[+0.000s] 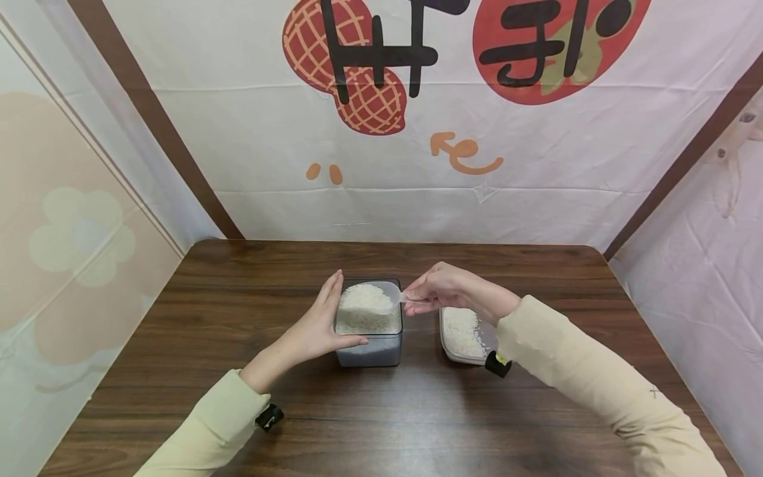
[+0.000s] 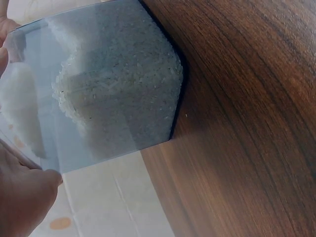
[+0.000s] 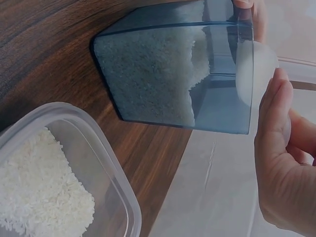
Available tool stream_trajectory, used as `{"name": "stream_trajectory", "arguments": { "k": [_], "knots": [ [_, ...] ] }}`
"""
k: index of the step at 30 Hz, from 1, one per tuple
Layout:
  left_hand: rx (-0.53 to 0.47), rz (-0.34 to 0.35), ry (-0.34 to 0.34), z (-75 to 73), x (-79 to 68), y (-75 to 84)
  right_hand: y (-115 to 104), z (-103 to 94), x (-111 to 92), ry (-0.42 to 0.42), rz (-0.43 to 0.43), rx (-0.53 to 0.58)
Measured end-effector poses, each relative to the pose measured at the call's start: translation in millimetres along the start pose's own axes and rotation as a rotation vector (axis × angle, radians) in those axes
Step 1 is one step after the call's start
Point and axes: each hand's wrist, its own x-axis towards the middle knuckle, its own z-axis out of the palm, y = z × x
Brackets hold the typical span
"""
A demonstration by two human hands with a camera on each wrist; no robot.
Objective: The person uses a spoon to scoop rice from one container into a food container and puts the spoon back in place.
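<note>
A blue-tinted clear container [image 1: 369, 351] stands on the table, part filled with rice [image 2: 133, 64]. My left hand [image 1: 316, 328] holds it at the left, its thumb along the front rim and its fingers up the left side. With my right hand [image 1: 438, 288] I pinch the handle of a translucent scoop [image 1: 389, 289]. The scoop is heaped with white rice [image 1: 365, 298] and sits at the container's open top, inside the rim in the head view. Part of the handle is hidden by my right fingers.
To the right, below my right forearm, is a shallow clear plastic box [image 3: 116, 163] with loose rice [image 3: 44, 187] on one side of it. Both stand on a dark wooden table [image 1: 369, 424]. A printed white cloth [image 1: 381, 212] hangs behind the table's far edge.
</note>
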Motion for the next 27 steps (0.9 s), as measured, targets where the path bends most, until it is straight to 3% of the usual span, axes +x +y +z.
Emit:
{"name": "stream_trajectory", "arguments": {
  "k": [27],
  "knots": [
    [-0.001, -0.019, -0.025, -1.1, 0.0, -0.7, -6, -12.4, -20, -0.016, -0.02, 0.078]
  ]
}}
